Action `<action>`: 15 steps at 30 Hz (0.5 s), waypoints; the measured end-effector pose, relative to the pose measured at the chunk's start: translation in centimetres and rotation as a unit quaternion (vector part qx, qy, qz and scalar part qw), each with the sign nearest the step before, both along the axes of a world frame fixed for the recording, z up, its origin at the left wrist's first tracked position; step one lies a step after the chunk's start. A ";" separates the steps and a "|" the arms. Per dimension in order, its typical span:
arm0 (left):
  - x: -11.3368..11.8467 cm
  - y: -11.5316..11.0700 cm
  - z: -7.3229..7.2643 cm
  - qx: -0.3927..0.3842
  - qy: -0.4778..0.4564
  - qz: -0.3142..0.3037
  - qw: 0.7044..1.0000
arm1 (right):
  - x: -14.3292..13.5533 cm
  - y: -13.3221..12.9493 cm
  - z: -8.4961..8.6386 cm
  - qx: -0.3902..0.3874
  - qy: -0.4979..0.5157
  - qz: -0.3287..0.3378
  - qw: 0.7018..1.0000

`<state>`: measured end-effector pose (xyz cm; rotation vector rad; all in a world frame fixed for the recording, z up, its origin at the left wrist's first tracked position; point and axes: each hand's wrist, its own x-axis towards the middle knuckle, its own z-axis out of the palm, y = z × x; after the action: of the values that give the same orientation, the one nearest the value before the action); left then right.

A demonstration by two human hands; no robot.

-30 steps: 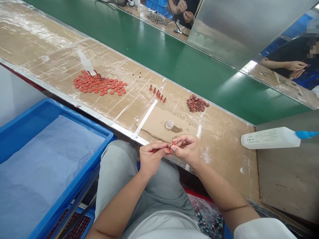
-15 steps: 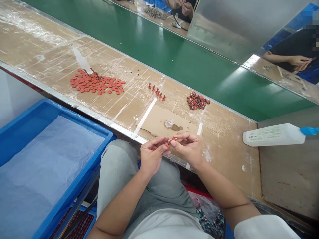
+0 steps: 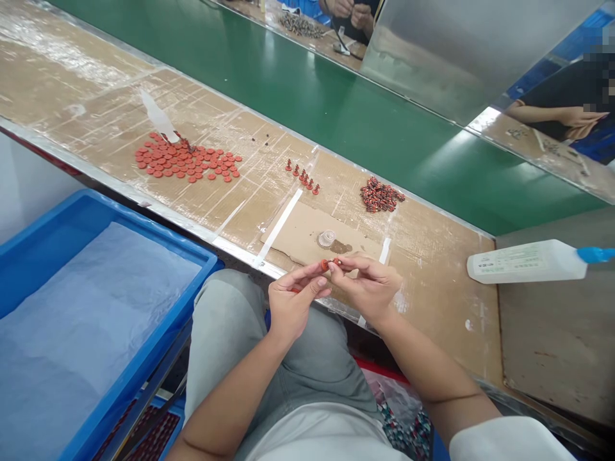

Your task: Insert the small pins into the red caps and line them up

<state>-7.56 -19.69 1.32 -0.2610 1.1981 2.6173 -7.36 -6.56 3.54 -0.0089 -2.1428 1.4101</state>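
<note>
Over the table's near edge, my right hand [image 3: 369, 285] pinches a small red and dark figurine [image 3: 336, 261] between thumb and fingertips. A round red base [image 3: 325, 264] shows at its left end, against the index fingertip of my left hand [image 3: 292, 304]. My left fingers are curled, the thumb bent in below, and a bit of another red disc [image 3: 295, 291] shows among them. Just beyond my hands, a small clear cup [image 3: 327, 239] stands on a cardboard sheet [image 3: 293, 234], beside a wet dark patch. Fingers partly hide the figurine.
Red discs [image 3: 211, 165] lie spread at left, with a white pointed piece [image 3: 158, 116]. Several based figurines [image 3: 305, 178] stand in a row; loose figurines [image 3: 380, 194] form a pile. A bottle [image 3: 526, 261] lies right. Beyond the green belt [image 3: 307, 83], other people's hands work. Left is a blue tray [image 3: 202, 259].
The red base has turned and risen slightly at my fingertips, in line with the figurine. My left thumb has drawn back from it; my right hand has shifted slightly right.
</note>
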 end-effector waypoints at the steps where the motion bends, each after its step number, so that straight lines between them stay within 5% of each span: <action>1: 0.0 0.0 0.0 -0.002 0.003 0.003 1.000 | 0.0 0.0 -0.1 -0.001 -0.005 0.002 1.000; 7: -0.1 -0.2 -0.2 -0.015 0.004 0.020 1.000 | 0.2 -0.2 -0.3 -0.014 -0.011 0.018 1.000; 15: -0.2 -0.3 0.3 0.014 -0.016 -0.001 1.000 | 0.1 -1.1 0.8 -0.095 -0.048 -0.040 0.994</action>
<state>-7.73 -19.98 1.58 -0.2945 1.1496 2.6163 -7.24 -7.68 4.30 -0.2361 -2.0504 1.5897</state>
